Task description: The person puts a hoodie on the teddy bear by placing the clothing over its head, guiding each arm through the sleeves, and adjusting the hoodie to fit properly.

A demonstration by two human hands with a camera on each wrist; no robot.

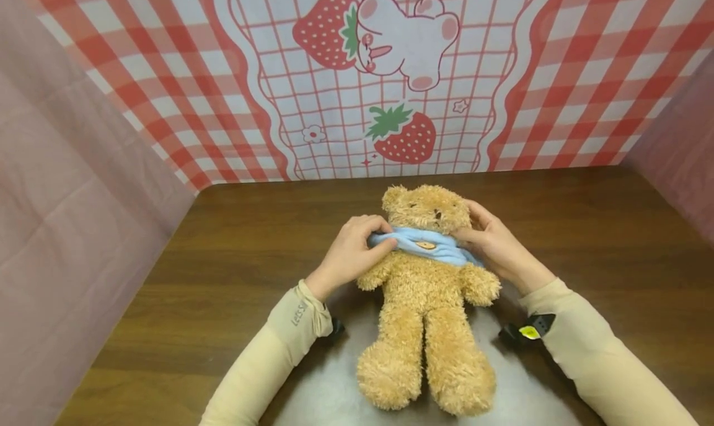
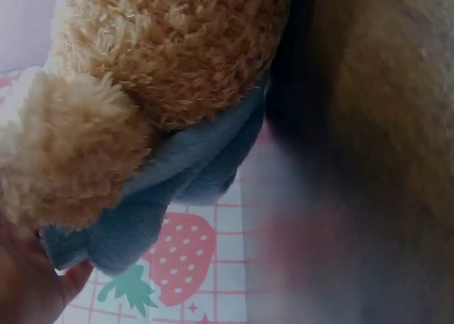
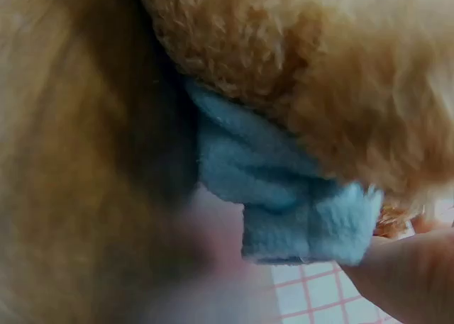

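A curly tan teddy bear [image 1: 424, 283] lies face up on the table, feet toward the person. Round its neck is bunched a light blue garment [image 1: 437, 246] with a small tan patch in front. My left hand [image 1: 355, 246] pinches the garment's left side between thumb and fingers. At the other side, my right hand [image 1: 496, 240] grips the side of the bear's head, thumb near the neck and fingers behind. Seen in the right wrist view, a fold of the blue cloth [image 3: 312, 232] touches or lies close by the right thumb [image 3: 404, 267]; its fingertips are hidden.
A dark brown wooden table [image 1: 234, 246] has a greyish shiny area [image 1: 323, 382] near its front. Behind stands a red-and-white checked cloth [image 1: 591, 72] with strawberry prints. Pink curtains [image 1: 83, 196] hang at both sides. Small black devices [image 1: 524, 330] sit at the wrists.
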